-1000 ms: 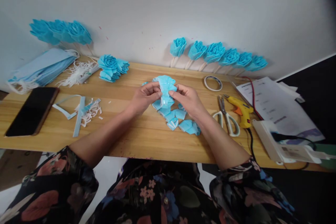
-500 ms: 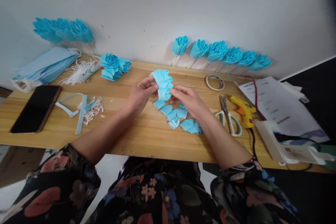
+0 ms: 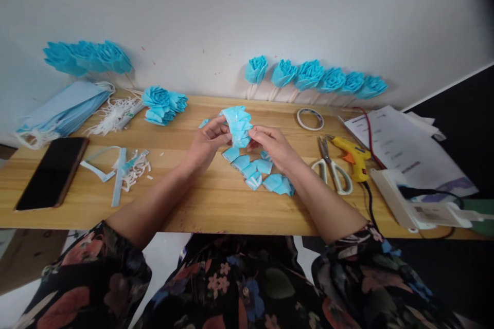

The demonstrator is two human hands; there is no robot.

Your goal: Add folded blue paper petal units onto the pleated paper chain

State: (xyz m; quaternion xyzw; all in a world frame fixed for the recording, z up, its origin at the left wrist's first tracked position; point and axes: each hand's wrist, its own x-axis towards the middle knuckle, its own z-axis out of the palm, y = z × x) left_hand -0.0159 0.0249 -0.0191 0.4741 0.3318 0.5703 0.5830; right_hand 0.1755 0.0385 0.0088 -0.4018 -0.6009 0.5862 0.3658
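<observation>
My left hand (image 3: 207, 142) and my right hand (image 3: 269, 145) both pinch a strip of folded light-blue petals (image 3: 237, 124), held just above the wooden table (image 3: 216, 200). The fingers of each hand are closed on the strip's upper end. Its lower part trails down onto the table as a chain of blue folded pieces (image 3: 259, 172) by my right wrist.
Blue fabric roses (image 3: 313, 75) lean on the wall at the back; more roses (image 3: 162, 103) lie at left. A black phone (image 3: 52, 172), blue strip scraps (image 3: 119, 167), a mask stack (image 3: 64, 108), a tape roll (image 3: 310, 119), scissors (image 3: 332, 167), a yellow glue gun (image 3: 352, 157), papers (image 3: 401, 149) and a power strip (image 3: 417, 208) are around.
The petal strip has been raised and gathered tighter between my fingers. My head has shifted slightly, so the view has tilted a little.
</observation>
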